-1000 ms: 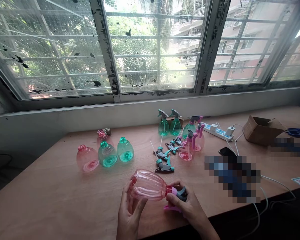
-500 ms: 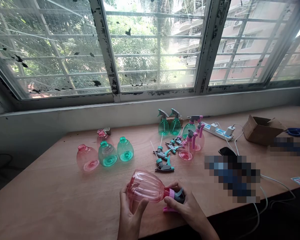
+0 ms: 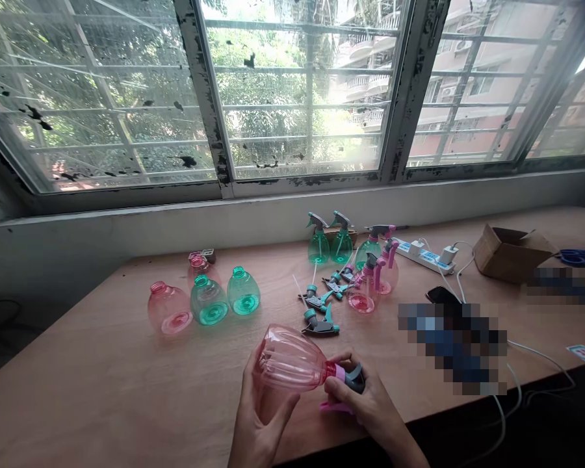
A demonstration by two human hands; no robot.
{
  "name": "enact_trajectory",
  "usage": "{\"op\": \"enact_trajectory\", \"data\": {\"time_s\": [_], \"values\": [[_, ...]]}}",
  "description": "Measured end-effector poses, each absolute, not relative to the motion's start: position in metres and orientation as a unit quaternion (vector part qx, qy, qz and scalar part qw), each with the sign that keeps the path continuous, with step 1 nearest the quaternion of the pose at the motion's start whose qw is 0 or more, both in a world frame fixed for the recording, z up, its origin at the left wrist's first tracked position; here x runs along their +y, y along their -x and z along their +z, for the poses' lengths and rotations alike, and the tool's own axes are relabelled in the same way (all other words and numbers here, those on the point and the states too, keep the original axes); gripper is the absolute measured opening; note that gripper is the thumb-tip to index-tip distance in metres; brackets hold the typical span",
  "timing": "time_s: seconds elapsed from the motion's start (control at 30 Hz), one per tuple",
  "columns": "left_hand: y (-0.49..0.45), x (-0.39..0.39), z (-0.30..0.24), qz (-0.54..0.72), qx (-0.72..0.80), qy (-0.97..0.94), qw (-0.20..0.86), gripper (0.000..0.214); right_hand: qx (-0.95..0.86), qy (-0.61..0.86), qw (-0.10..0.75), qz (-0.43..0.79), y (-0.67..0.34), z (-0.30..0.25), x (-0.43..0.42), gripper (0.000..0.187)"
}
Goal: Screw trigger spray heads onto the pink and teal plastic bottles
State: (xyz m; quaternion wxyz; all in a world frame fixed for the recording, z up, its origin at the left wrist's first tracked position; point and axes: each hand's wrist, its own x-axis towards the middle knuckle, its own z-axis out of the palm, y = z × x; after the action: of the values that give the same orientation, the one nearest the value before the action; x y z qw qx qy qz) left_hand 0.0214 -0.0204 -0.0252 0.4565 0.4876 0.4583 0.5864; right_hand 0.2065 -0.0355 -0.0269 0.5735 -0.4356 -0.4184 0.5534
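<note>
A pink ribbed spray bottle (image 3: 295,359) lies tilted on its side in the air above the table's near edge. Its base end rests in my left hand (image 3: 266,406), the fingers mostly hidden behind the clear plastic. My right hand (image 3: 363,393) is closed around the spray head (image 3: 353,377), which has a pink collar and a dark grey body and sits at the bottle's neck. Below it shows a pink trigger (image 3: 336,407). Loose grey-and-teal spray heads (image 3: 322,323) with thin tubes lie just beyond my hands.
Uncapped pink bottles (image 3: 168,309) and green bottles (image 3: 244,292) stand at left. Green spray bottles (image 3: 342,247) and pink spray bottles (image 3: 362,296) with heads stand behind. A power strip (image 3: 424,255), a cardboard box (image 3: 511,253), a phone (image 3: 443,297) and white cables occupy the right.
Both hands and the pink bottle have shifted slightly to the right, and the bottle's base end has risen a little. Things on the table have stayed put.
</note>
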Motion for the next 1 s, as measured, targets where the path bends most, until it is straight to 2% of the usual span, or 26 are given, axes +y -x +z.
{"op": "enact_trajectory", "data": {"time_s": [0.1,0.47,0.67,0.83,1.0], "values": [[-0.0206,-0.0231,-0.0229,0.582,0.46,-0.476,0.472,0.085,-0.426,0.441,0.564,0.552,-0.2053,-0.0276,-0.0364,0.044],[-0.0198,-0.0175,-0.024,0.584,0.45,-0.485,0.471,0.074,-0.421,0.445,0.573,0.545,-0.2095,-0.0281,-0.0338,0.041],[-0.0213,-0.023,-0.0198,0.575,0.469,-0.497,0.451,0.082,-0.432,0.437,0.567,0.548,-0.2099,-0.028,-0.0342,0.04],[-0.0185,-0.0211,-0.018,0.573,0.469,-0.464,0.486,0.075,-0.43,0.438,0.557,0.559,-0.21,-0.029,-0.0346,0.041],[-0.0176,-0.0165,-0.0222,0.587,0.457,-0.471,0.475,0.073,-0.428,0.433,0.566,0.555,-0.2098,-0.0284,-0.0341,0.04]]}}
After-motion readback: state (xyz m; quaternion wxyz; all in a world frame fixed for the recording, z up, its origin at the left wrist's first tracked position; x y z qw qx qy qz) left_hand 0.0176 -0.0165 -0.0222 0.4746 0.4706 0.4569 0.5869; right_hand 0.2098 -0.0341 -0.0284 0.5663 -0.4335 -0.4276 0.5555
